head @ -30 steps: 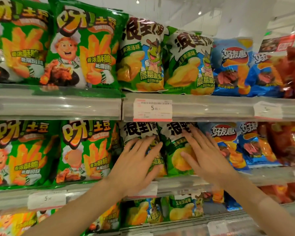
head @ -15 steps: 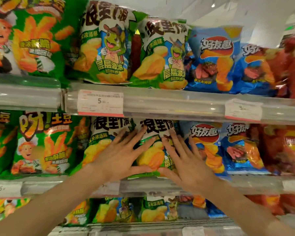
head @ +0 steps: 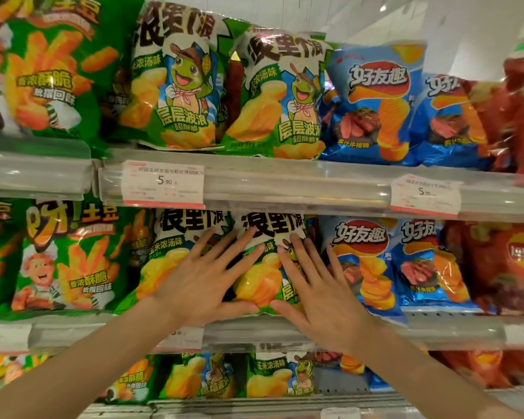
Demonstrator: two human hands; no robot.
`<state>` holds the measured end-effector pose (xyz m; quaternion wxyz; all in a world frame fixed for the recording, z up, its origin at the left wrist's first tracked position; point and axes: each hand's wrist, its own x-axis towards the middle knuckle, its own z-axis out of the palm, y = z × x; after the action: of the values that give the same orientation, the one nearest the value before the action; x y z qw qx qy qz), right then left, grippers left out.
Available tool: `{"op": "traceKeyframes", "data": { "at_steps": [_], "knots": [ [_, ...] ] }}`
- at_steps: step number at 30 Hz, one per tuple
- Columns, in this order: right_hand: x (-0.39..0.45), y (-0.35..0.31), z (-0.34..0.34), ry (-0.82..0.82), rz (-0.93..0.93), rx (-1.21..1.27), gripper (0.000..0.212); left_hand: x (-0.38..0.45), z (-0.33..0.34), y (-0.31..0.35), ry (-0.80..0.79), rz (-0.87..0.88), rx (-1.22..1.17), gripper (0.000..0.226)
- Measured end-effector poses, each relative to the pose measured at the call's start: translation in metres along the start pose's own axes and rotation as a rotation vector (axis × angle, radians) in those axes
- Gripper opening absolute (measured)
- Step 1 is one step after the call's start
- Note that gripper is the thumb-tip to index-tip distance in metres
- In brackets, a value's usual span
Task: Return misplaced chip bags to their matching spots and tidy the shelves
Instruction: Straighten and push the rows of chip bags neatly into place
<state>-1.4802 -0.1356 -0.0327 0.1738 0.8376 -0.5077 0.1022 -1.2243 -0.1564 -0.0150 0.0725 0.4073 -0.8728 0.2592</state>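
Glaring brightly from white ceiling spotlights (head: 382, 8) onto clear plastic shelf rails (head: 300, 182), bowing at wide-angle edges, blurring red foil crisp bags (head: 505, 267) rightward.

Two bare forearms are showing in the head view, rising from the lower corners, and neither is wearing a sleeve over any part that is visible. The left hand (head: 204, 285) is wearing no glove, ring, watch or band, and the wrist behind it is bare too. The right hand (head: 321, 294) is likewise showing no glove or jewellery. The fingers (head: 224, 252) are looking slender, with short, plain nails carrying no visible polish. The arms are running out of view before the elbows, so any clothing higher up is staying hidden.
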Motion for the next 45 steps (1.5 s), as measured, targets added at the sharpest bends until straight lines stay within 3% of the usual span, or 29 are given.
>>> {"op": "traceKeyframes", "data": {
  "at_steps": [13, 26, 30, 36, 45],
  "knots": [
    [-0.003, 0.005, -0.008, -0.004, -0.023, 0.029, 0.079, -0.005, -0.006, 0.007, -0.018, -0.072, -0.014, 0.093],
    [-0.052, 0.070, -0.019, 0.187, 0.162, 0.276, 0.070, 0.041, -0.047, 0.092, 0.177, -0.331, -0.372, 0.064],
    [-0.066, 0.104, -0.015, 0.227, 0.263, 0.262, 0.068, 0.070, -0.043, 0.115, 0.170, -0.247, -0.331, 0.064],
    [-0.059, 0.158, -0.018, 0.019, 0.303, 0.053, 0.077, 0.114, -0.029, 0.118, 0.046, -0.116, -0.204, 0.074],
    [-0.058, 0.164, -0.014, -0.028, 0.242, -0.009, 0.076, 0.126, -0.012, 0.114, 0.002, -0.085, -0.129, 0.099]
  ]
}}
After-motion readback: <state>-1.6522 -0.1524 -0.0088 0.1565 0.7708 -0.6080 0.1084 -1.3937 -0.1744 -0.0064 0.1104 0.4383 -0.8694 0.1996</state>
